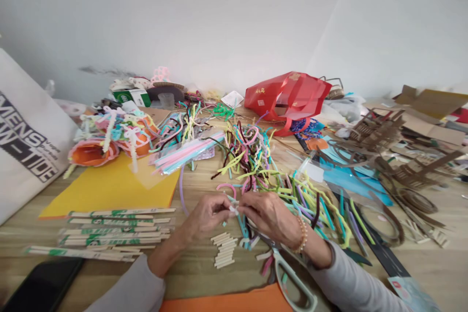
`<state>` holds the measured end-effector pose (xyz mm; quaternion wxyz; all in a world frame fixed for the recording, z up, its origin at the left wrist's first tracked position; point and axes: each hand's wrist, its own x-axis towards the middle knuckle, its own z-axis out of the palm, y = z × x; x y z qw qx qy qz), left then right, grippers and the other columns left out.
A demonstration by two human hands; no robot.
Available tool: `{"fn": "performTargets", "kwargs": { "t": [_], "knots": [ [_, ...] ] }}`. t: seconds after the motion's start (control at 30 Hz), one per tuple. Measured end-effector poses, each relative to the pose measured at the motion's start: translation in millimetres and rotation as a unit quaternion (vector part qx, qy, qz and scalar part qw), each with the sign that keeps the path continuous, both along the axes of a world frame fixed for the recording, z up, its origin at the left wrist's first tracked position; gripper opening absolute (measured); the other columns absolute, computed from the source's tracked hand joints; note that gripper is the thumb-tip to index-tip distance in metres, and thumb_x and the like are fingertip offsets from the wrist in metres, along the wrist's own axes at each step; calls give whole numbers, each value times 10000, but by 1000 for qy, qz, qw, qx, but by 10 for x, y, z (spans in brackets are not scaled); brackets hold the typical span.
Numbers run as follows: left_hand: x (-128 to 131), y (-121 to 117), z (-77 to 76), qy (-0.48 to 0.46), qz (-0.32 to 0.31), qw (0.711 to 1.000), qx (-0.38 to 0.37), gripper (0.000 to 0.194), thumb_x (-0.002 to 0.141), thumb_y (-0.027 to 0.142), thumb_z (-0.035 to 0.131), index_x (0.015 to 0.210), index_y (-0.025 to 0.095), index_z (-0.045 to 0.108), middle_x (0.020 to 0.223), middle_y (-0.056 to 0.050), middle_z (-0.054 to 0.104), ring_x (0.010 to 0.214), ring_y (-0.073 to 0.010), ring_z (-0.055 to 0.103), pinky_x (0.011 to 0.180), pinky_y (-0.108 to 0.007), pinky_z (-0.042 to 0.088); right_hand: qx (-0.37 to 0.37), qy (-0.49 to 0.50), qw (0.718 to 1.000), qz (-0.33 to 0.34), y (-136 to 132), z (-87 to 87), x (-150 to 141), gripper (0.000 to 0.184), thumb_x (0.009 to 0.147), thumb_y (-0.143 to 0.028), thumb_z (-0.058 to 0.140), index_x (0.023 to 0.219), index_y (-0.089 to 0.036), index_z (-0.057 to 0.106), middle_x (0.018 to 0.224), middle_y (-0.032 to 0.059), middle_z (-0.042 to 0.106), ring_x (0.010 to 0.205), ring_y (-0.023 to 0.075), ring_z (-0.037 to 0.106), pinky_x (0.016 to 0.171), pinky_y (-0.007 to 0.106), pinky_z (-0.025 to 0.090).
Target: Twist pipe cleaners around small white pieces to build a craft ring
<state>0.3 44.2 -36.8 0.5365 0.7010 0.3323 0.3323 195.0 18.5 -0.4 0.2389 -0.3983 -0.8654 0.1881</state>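
Note:
Above the middle of the table, my left hand (211,213) and my right hand (271,214) meet, fingertips pinched together on a short white piece (232,208) that looks like pipe cleaner. Most of it is hidden by the fingers. Just below the hands lies a small stack of short cut wooden sticks (224,251). Scissors with pale green handles (292,278) rest under my right wrist, beside a few cut pipe cleaner bits (267,264). A big tangled heap of coloured pipe cleaners (248,151) spreads behind and to the right of my right hand.
At the left are paper-wrapped chopsticks (113,229), yellow sheets (106,190), a dark phone (42,285) and a white bag (29,141). An orange sheet (226,301) lies at the front edge. A red bag (285,92) stands behind; brown strips and cardboard models (376,126) fill the right.

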Motion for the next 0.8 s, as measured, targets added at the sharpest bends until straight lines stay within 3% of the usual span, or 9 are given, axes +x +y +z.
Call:
{"fn": "performTargets", "kwargs": {
  "t": [0.13,0.27,0.37,0.53,0.67,0.8],
  "knots": [
    [-31,13,-36,-77,-51,988,-120,187,714,301,692,719,132,613,649,4,566,582,-112,527,576,-224,425,-92,84,992,26,52,32,27,271,931,-352,438,816,-174,606,695,5,583,625,120,502,597,215,359],
    [8,-26,-11,-140,-2,979,-149,190,708,295,704,696,137,598,647,18,551,564,-94,505,565,-214,422,-130,142,981,13,52,13,-14,317,933,-355,427,744,-160,590,683,-8,543,623,111,457,605,217,361],
    [46,-57,17,-143,50,979,-140,205,705,310,704,682,140,591,619,19,558,552,-96,496,561,-216,412,-151,165,975,-5,10,2,-66,341,938,-338,408,711,-156,584,685,-14,531,621,107,437,613,221,362],
    [70,-95,68,-97,98,985,-102,245,711,359,683,660,147,572,579,19,536,567,-117,488,573,-231,406,-200,196,958,-55,-55,-39,-141,355,924,-367,425,653,-161,527,578,-39,417,530,91,340,494,216,278],
    [81,-126,84,-61,128,989,-36,194,737,323,655,666,157,585,675,-6,559,638,-137,510,612,-237,411,-266,232,933,-68,-57,-78,-181,386,909,-409,441,603,-173,439,529,-47,381,488,83,330,460,213,258],
    [93,-139,96,-41,151,987,41,136,788,267,594,689,176,615,722,-25,582,755,-176,547,713,-266,426,-318,258,911,-50,-43,-105,-200,371,921,-426,408,653,-177,465,539,-43,427,480,82,380,472,204,304]
  ]
}}
